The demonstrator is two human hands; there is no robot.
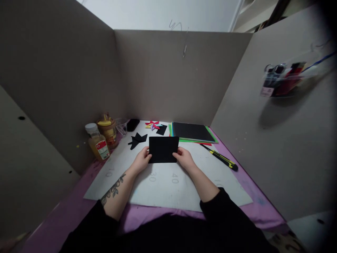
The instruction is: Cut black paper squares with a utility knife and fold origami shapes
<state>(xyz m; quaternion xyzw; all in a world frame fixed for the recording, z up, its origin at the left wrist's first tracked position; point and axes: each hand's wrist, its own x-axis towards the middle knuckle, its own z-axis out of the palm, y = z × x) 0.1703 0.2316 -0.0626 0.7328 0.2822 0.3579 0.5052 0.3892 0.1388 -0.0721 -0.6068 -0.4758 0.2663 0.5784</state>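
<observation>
A black rectangular sheet [163,149] is held up over the white mat [163,191]. My left hand [142,159] grips its lower left edge, the thumb on the front. On the opposite side, my right hand [183,158] pinches the lower right edge in the same way. Behind and to the left of the sheet lies a black cut-out shape [137,140] with pointed ends. Small coloured pieces [153,125] and a small black piece [161,130] rest farther back. To the right is a black and yellow cutter [223,160].
A stack of coloured sheets [193,132] lies at the back right. A glue bottle [98,142], a brown jar [108,131] and a clear cup [121,126] stand left. Grey panels [181,77] enclose the table; a clear holder [283,80] hangs right.
</observation>
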